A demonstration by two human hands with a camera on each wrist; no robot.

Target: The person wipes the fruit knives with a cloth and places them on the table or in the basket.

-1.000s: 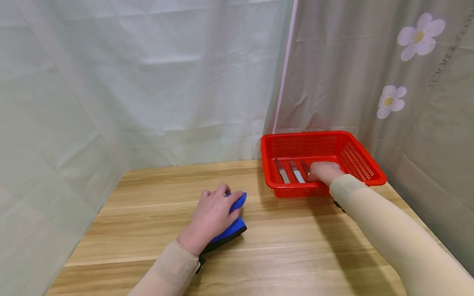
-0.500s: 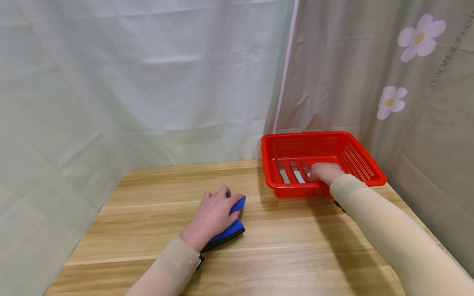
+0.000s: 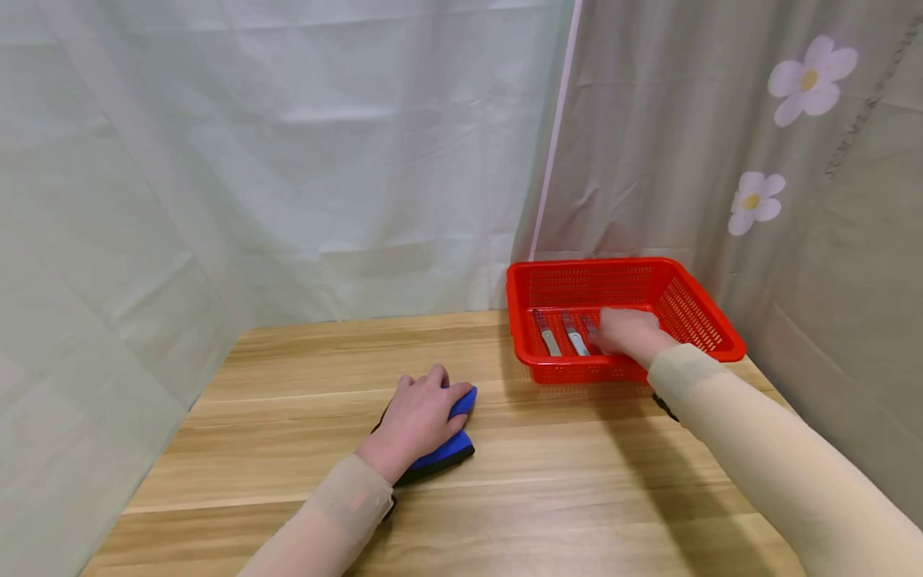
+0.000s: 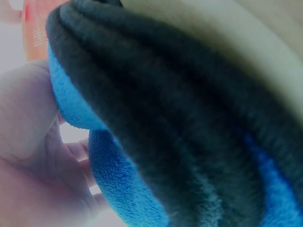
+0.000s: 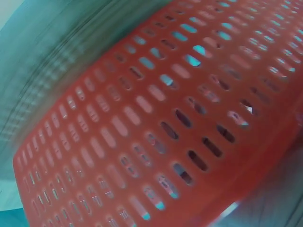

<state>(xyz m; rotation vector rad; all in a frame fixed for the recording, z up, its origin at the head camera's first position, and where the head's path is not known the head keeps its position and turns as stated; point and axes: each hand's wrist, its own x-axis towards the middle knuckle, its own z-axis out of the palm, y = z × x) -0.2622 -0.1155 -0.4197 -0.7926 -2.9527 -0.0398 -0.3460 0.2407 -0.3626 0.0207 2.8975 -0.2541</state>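
On the wooden table, my left hand grips a folded blue cloth with a black edge. The left wrist view shows the cloth's dark folded border close up, beside the palm. My right hand reaches over the front rim of a red plastic basket. Its fingers are at the handle of a knife, whose blade points to the back; the hand hides most of that handle. Left of it, two more knives lie side by side in the basket, one with a light handle, the other greyish.
The basket stands at the table's back right, near the grey curtain. Its slotted wall fills the right wrist view and hides the right fingers there. Wooden tabletop stretches left of the cloth and in front of the basket.
My right hand has shifted slightly left inside the basket, and the knife under it has moved slightly left too. My left hand stays on the cloth, with a black edge now showing on its left.
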